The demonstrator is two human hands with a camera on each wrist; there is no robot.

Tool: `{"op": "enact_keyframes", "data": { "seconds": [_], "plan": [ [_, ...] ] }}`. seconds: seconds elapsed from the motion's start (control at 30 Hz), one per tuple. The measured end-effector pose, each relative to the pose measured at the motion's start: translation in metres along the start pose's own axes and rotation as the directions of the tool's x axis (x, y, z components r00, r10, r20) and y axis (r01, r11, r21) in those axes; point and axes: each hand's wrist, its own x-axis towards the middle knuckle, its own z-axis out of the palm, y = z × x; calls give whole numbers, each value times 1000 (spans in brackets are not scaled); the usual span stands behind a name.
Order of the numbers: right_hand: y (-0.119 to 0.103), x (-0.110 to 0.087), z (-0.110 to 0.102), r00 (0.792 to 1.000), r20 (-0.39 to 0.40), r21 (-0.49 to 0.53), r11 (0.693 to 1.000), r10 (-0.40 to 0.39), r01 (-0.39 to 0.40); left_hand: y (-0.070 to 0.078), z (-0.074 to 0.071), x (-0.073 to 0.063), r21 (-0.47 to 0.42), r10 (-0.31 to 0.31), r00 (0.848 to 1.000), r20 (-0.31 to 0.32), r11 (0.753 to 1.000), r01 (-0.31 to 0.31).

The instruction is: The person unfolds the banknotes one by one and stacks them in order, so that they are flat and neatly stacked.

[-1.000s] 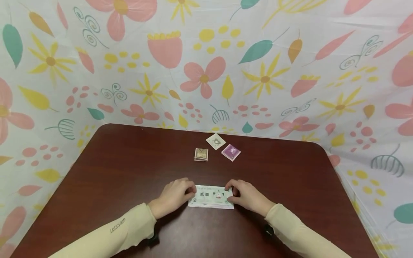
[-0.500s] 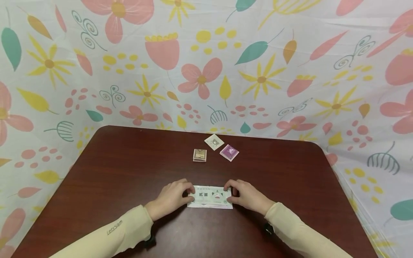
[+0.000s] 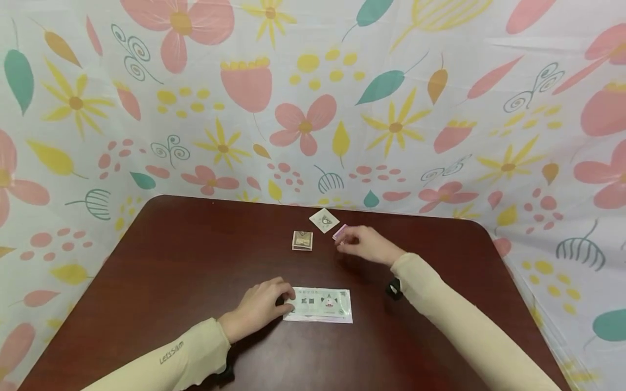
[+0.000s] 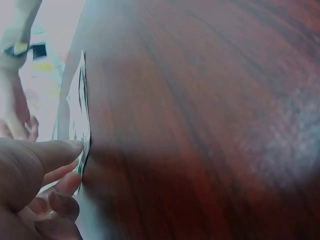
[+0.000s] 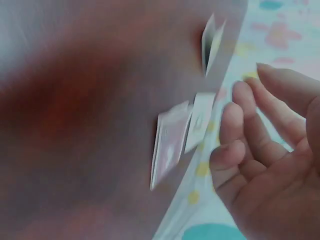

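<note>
A thin stack of pale green play banknotes (image 3: 320, 305) with a cartoon face lies flat on the table. My left hand (image 3: 259, 307) holds the stack's left end between thumb and fingers; the left wrist view shows the thumb (image 4: 62, 152) right at the paper edges. My right hand (image 3: 367, 244) reaches over a purple folded paper square (image 3: 339, 232), partly hiding it in the head view. The right wrist view shows this purple square (image 5: 170, 145) apart from the loosely bent fingers, with nothing in the hand. Close by lie a white paper square (image 3: 324, 220) and a brown one (image 3: 302, 240).
The dark reddish-brown table (image 3: 186, 260) has rounded far corners. A white cloth (image 3: 274, 125) printed with flowers and leaves hangs behind it and along both sides. Black wrist straps show under both cream sleeves (image 3: 455, 320).
My right hand has let go of the banknotes' right end and moved away from me to the purple square. The left hand has stayed at the left end.
</note>
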Motion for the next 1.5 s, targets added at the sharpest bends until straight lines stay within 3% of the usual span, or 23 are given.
{"op": "enact_keyframes", "data": {
  "seconds": [0.23, 0.43, 0.6, 0.87, 1.27, 1.5],
  "plan": [
    [28, 51, -8, 994, -70, -49, 994, 89, -93, -1, 2, -2, -14, 15, 1000, -19, 1000, -16],
    [38, 83, -2, 993, -114, -176, 983, 35, -55, -1, 4, -4, -4, 26, 999, -23, 1000, -26],
    [36, 97, 4, 994, -108, -299, 954, 3, -35, -1, 3, -3, -1, 24, 999, -24, 1000, -24],
    [35, 101, 11, 995, -47, -420, 902, 83, -95, -1, 2, -3, 5, 37, 999, -18, 999, -37],
    [44, 105, 4, 977, -38, -242, 947, 209, -212, -4, 2, -3, 16, 39, 999, -21, 999, -39],
    [44, 105, 5, 977, -104, -191, 960, 185, -203, -3, 3, -3, 25, 37, 999, -21, 999, -36]
  ]
}}
